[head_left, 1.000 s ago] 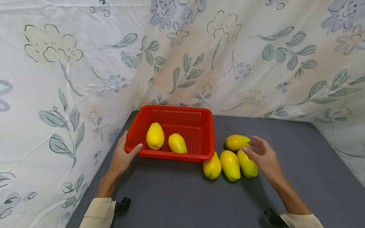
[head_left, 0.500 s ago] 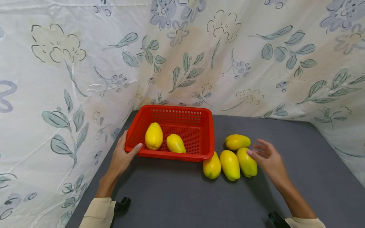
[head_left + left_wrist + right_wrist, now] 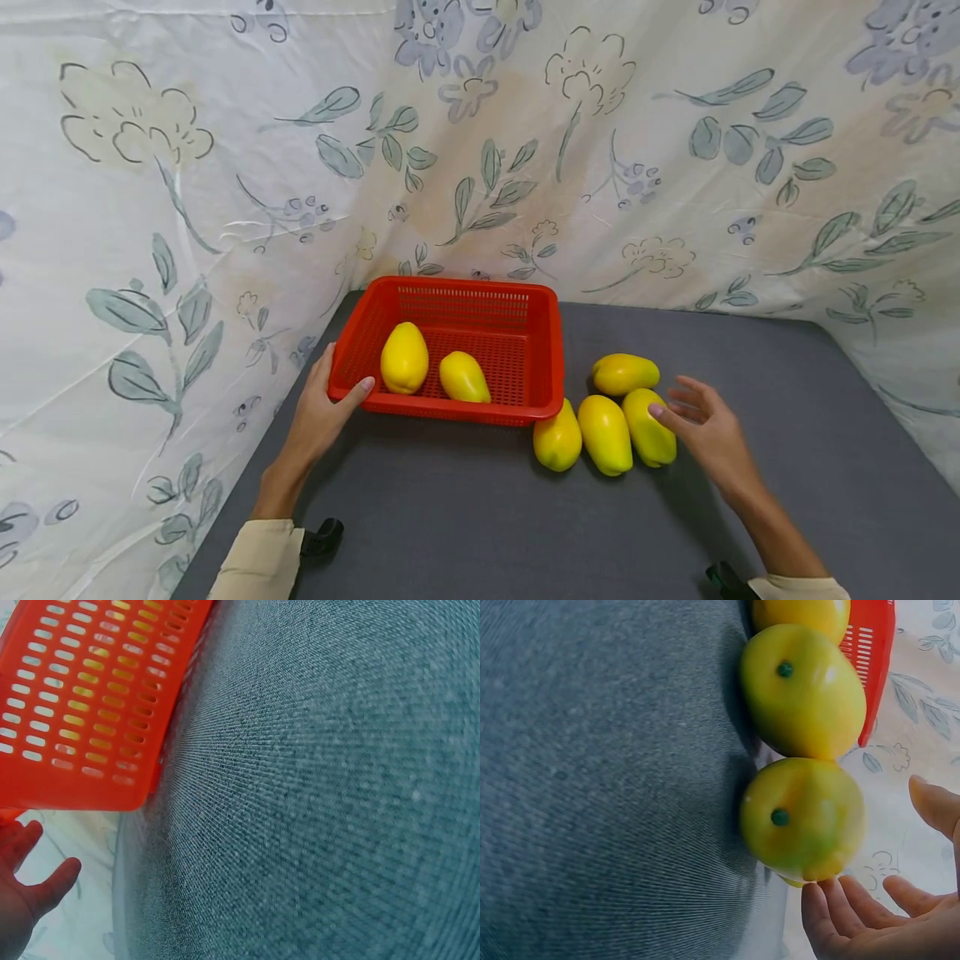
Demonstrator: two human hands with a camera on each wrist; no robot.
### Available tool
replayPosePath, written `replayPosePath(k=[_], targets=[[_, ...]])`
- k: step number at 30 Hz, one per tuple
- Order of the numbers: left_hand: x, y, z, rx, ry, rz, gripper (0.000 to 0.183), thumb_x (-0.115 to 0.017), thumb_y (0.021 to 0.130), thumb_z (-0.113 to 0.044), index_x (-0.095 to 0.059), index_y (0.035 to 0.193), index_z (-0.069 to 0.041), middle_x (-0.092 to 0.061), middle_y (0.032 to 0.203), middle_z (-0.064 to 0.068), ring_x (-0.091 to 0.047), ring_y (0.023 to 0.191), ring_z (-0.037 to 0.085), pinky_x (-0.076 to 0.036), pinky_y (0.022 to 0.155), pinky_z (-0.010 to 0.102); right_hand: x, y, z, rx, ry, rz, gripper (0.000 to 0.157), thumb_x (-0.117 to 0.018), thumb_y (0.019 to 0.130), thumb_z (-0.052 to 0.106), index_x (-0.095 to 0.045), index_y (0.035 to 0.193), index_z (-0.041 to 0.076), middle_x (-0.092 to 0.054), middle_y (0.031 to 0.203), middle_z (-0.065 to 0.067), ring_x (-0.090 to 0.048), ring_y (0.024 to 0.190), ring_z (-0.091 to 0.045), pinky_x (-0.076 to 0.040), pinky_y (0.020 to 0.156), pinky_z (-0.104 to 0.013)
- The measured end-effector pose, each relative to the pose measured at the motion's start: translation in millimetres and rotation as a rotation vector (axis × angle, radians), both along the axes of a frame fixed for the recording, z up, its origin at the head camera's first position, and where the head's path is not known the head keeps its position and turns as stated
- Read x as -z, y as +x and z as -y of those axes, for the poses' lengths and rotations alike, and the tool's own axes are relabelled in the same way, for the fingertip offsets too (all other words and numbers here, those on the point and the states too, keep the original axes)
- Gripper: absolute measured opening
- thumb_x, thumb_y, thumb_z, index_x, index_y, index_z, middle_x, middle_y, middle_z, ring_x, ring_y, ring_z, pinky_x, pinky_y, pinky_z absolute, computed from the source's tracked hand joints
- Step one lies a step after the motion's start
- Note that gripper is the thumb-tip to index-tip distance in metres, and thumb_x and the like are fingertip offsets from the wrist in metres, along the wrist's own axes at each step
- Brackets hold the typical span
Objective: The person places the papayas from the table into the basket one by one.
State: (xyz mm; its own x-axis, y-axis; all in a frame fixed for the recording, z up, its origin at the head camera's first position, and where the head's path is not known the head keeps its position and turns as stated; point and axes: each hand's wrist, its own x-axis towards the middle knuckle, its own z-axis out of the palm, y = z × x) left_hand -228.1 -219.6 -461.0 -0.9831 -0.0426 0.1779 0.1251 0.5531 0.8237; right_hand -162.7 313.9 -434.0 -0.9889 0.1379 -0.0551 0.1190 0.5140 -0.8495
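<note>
A red slotted plastic basket stands at the back left, holding two yellow mangoes, one upright and one tilted. My left hand rests at its front left corner; in the left wrist view the fingers reach its end wall and the thumb is spread. Right of the basket lie a back mango and a front row of three: left, middle and right. Beside the right one is my right hand, with loosely bent fingers and nothing held. Its fingertips are right at a mango.
A dark grey cloth covers the table. Behind it and on the left hangs a white flowered curtain. Black wrist devices sit at both cuffs.
My right hand has drawn back to the right, away from the back mango, and then moved little. The two mangoes in the basket have shifted slightly left. My left hand stays put.
</note>
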Motion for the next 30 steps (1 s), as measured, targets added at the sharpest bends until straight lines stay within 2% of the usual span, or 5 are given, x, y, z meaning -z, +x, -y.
replayPosePath(k=[9, 23, 30], targets=[[-1.6, 0.2, 0, 0.004, 0.003, 0.005, 0.103, -0.071, 0.098, -0.049, -0.008, 0.173, -0.018, -0.022, 0.173, 0.016, -0.042, 0.140, 0.041, -0.045, 0.113, 0.067, 8.9, -5.0, -1, -0.008, 0.005, 0.066, 0.104, -0.069, 0.098, 0.058, -0.016, 0.170, 0.006, -0.034, 0.164, -0.033, -0.039, 0.146, -0.055, -0.044, 0.111, -0.069], [-1.8, -0.2, 0, 0.008, -0.011, 0.002, 0.103, -0.071, 0.098, -0.049, -0.008, 0.173, -0.017, -0.022, 0.173, 0.018, -0.043, 0.141, 0.042, -0.051, 0.107, 0.063, 16.6, -7.6, -4, -0.049, 0.052, 0.106, 0.100, -0.067, 0.101, 0.056, -0.017, 0.168, 0.002, -0.031, 0.163, -0.039, -0.038, 0.145, -0.059, -0.044, 0.110, -0.070], [-2.0, -0.4, 0, 0.004, -0.008, 0.011, 0.103, -0.071, 0.098, -0.050, -0.008, 0.173, -0.018, -0.022, 0.173, 0.016, -0.042, 0.141, 0.041, -0.049, 0.110, 0.064, 18.0, -6.8, -3, -0.070, 0.066, 0.142, 0.102, -0.068, 0.100, 0.058, -0.019, 0.168, 0.002, -0.031, 0.163, -0.037, -0.043, 0.143, -0.055, -0.049, 0.107, -0.065]])
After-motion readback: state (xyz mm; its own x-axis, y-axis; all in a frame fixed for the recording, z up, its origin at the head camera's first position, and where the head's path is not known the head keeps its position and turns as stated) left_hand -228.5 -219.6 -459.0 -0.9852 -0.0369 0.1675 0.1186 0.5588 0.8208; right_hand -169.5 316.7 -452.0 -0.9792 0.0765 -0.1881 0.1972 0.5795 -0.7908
